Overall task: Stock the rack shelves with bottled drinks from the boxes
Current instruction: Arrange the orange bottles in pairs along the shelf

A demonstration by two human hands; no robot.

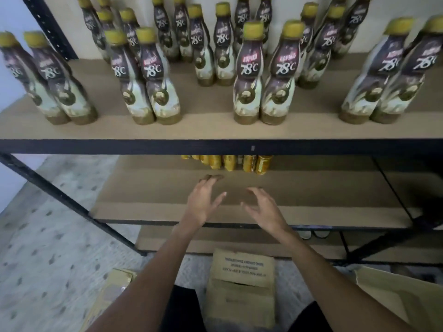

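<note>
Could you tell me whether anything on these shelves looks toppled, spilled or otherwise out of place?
Nothing stands out. The coffee bottles on the top shelf all stand on their bases, none toppled or leaking; the lean at the edges looks like lens distortion. The gold drinks below stand upright.

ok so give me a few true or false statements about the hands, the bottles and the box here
1. The left hand and right hand hold nothing. True.
2. The yellow-capped brown-and-white plastic bottles stand on the upper wooden shelf. True.
3. The gold containers sit at the front edge of the middle shelf. False: they stand at its back.
4. The brown cardboard box rests on the upper shelf. False: it is on the floor, below the rack.
</note>
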